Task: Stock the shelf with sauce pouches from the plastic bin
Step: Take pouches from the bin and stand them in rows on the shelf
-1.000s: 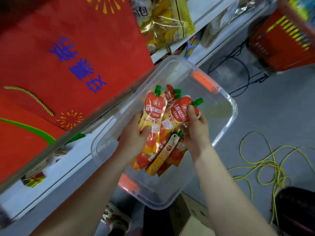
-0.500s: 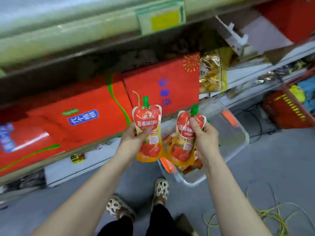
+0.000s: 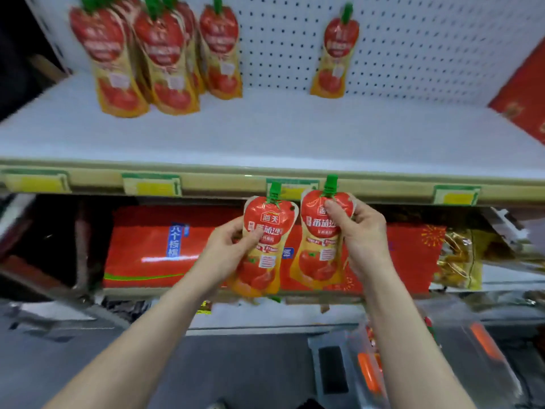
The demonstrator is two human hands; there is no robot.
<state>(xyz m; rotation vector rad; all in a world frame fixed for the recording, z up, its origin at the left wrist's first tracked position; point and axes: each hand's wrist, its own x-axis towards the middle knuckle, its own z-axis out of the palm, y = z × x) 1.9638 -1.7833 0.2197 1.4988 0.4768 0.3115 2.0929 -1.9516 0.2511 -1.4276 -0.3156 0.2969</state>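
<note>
My left hand (image 3: 227, 249) grips one red-and-yellow tomato sauce pouch (image 3: 264, 261) with a green cap. My right hand (image 3: 364, 234) grips a second, similar pouch (image 3: 320, 255) beside it. Both pouches are upright, just below the front edge of the white shelf (image 3: 265, 134). Several matching pouches (image 3: 153, 54) stand at the shelf's back left against the pegboard, and a single pouch (image 3: 334, 54) stands further right. The clear plastic bin (image 3: 472, 358) sits low at the right, partly hidden by my right arm.
Red gift boxes (image 3: 165, 246) fill the lower shelf behind my hands. A red box (image 3: 525, 95) stands at the upper shelf's right end. Yellow price tags (image 3: 152, 185) line the shelf edge. Gold-wrapped snack bags (image 3: 457, 261) sit on the lower right.
Both hands lifted a pouch each out of the bin and raised them to the upper shelf's front edge. My view tilted up from the bin to the shelf.
</note>
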